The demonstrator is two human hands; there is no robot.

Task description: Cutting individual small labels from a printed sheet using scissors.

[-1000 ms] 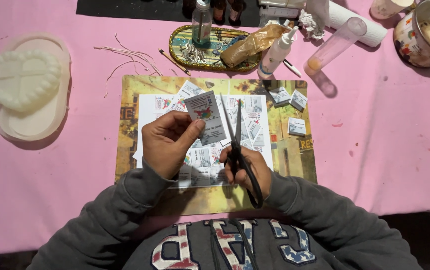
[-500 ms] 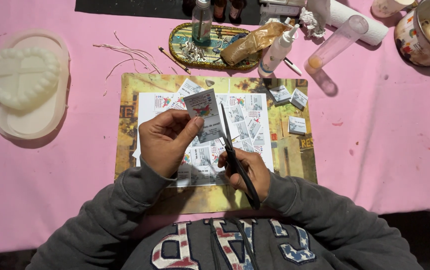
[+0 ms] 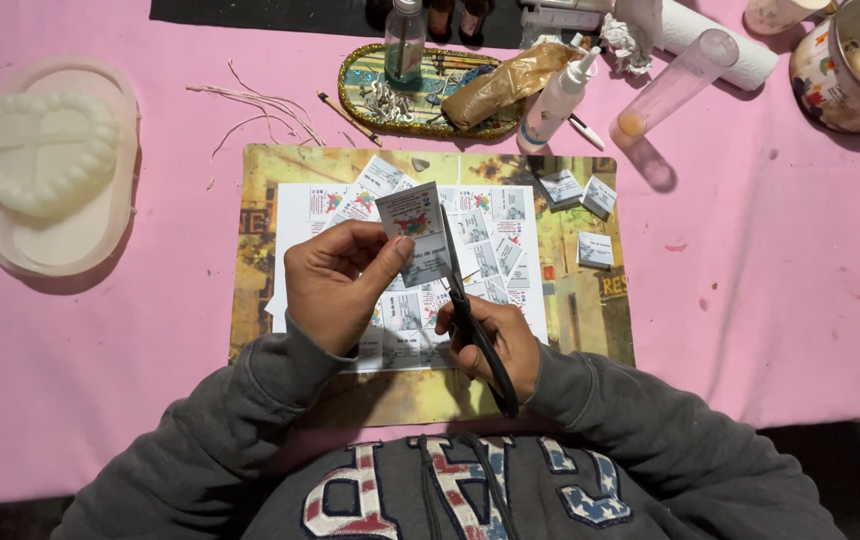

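Small printed paper slip (image 3: 415, 232): pinched upright in left hand (image 3: 335, 285), print too small to make out. Black scissors (image 3: 470, 315): gripped by right hand (image 3: 495, 340), blades closed alongside slip's right edge, handles part-hidden, above printed sheet (image 3: 495, 240).

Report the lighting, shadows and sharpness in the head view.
Head view: even overhead light; soft shadows fall below the clear tube and the white mould on the pink cloth; left hand, paper card and scissors in the right hand look sharp; the bottom edge darkens.
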